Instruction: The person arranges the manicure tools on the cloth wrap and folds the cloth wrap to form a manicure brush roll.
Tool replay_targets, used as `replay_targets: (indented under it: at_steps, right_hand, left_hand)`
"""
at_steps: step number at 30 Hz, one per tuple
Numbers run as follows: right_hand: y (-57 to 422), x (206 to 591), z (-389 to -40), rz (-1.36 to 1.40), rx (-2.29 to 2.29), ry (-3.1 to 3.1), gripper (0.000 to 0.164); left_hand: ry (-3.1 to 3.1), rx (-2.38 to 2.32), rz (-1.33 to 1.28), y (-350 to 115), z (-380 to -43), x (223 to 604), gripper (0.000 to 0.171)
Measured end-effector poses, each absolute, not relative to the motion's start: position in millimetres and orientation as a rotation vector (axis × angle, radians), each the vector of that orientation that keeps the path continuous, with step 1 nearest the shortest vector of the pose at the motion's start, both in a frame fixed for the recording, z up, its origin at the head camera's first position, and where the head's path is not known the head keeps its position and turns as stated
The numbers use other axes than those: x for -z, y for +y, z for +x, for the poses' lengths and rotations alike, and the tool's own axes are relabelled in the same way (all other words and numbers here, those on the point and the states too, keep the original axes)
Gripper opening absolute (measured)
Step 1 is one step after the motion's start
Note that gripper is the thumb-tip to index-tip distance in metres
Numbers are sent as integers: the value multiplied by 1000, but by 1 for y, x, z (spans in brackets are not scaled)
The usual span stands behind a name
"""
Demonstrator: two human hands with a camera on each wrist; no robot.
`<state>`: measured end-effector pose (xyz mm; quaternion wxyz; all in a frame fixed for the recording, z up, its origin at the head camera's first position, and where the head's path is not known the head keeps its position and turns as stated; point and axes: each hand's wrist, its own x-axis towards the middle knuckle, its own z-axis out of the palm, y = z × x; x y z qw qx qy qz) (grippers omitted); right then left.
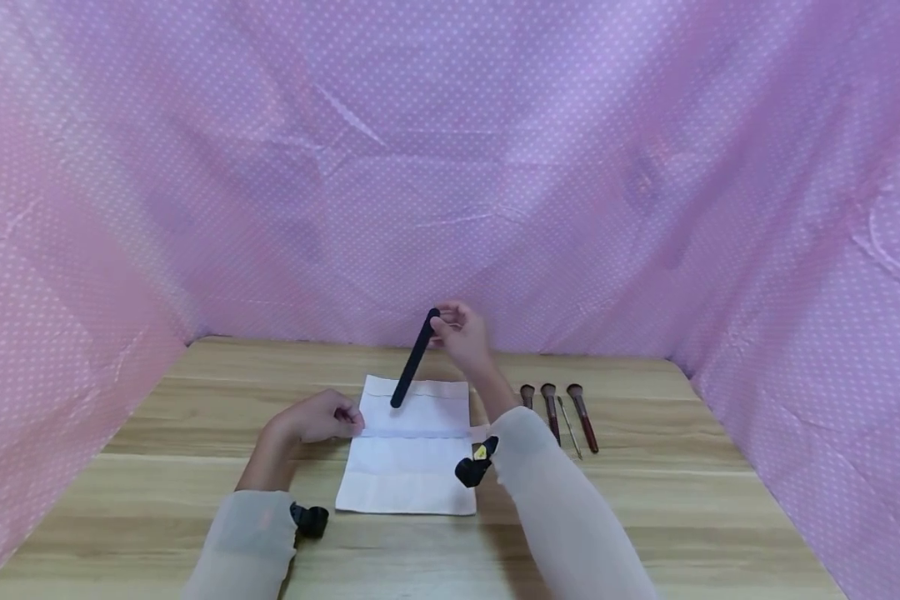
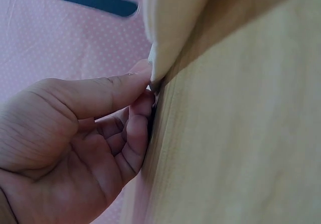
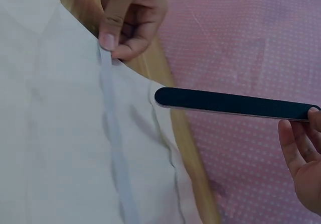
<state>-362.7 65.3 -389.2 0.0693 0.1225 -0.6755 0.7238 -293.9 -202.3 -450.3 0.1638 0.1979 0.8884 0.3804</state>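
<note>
A white cloth pouch (image 1: 408,479) lies flat on the table, a lighter strip crossing its middle. At its left edge my left hand (image 1: 321,417) pinches the cloth by that strip between thumb and forefinger; the other fingers curl beneath in the left wrist view. Above the far part of the pouch, my right hand (image 1: 461,337) holds a black nail file (image 1: 414,360) by its upper end, between thumb and fingers. The file slants down to the left, and its rounded free end (image 3: 168,97) overlaps the pouch's far edge in the right wrist view.
Right of the pouch lie several makeup brushes (image 1: 583,421) with dark bristles and reddish handles, partly behind my right forearm. A thin metal tool (image 1: 570,429) lies among them. Pink dotted cloth (image 1: 450,200) hangs around the wooden table (image 1: 682,517) at the back and sides.
</note>
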Motion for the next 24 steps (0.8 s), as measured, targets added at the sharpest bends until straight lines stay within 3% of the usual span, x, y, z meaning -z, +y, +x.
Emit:
replay_targets:
  at_steps: [10,17,24]
  right_hand:
    - [36,412,-359,259,-2259,-2040,32]
    - [27,421,-358,208,-2269,-2003,24]
    - [21,425,-358,182,-2307,-2052,27]
  left_hand:
    - [2522,-1099,541,-200,-293,449,10]
    - [2511,-1113,475,-200,-291,447,9]
    - [2509,-1122,491,-199,-290,447,9]
